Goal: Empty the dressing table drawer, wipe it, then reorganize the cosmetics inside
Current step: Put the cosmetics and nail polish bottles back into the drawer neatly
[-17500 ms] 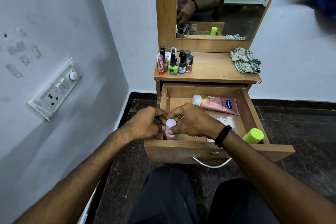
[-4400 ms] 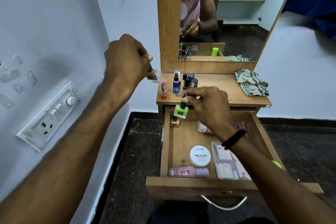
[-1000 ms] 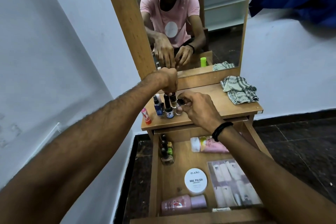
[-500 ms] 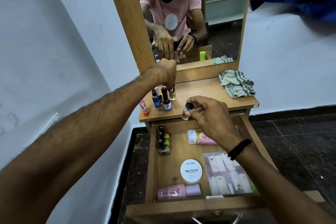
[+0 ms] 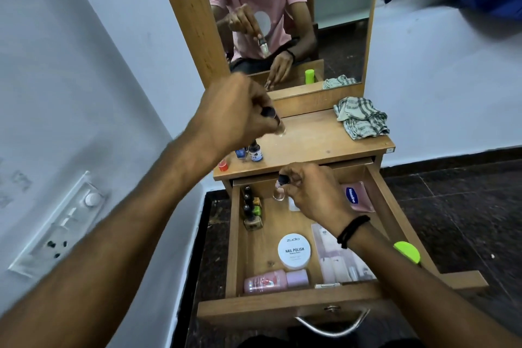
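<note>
The wooden drawer (image 5: 282, 305) stands pulled open below the dressing table top (image 5: 319, 144). My right hand (image 5: 313, 192) pinches a small clear nail polish bottle (image 5: 279, 192) by its black cap, over the drawer's back left. My left hand (image 5: 234, 110) holds another small bottle (image 5: 278, 127) lifted above the table top. Several nail polish bottles (image 5: 251, 212) stand in a row along the drawer's left wall. A white nail polish remover tub (image 5: 293, 251), a pink bottle (image 5: 274, 281) lying flat, a clear pack (image 5: 339, 260) and a pink Vaseline tube (image 5: 356, 198) lie inside.
Two small bottles (image 5: 251, 152) and a red-capped item (image 5: 223, 165) stand at the table top's left front. A checked cloth (image 5: 361, 118) lies at its right. A green-capped container (image 5: 406, 251) sits at the drawer's right edge. The mirror (image 5: 282, 17) rises behind; a switchboard (image 5: 62, 223) is on the left wall.
My right hand carried its bottle from the table edge down into the drawer's back. My left hand lifted a bottle off the table top.
</note>
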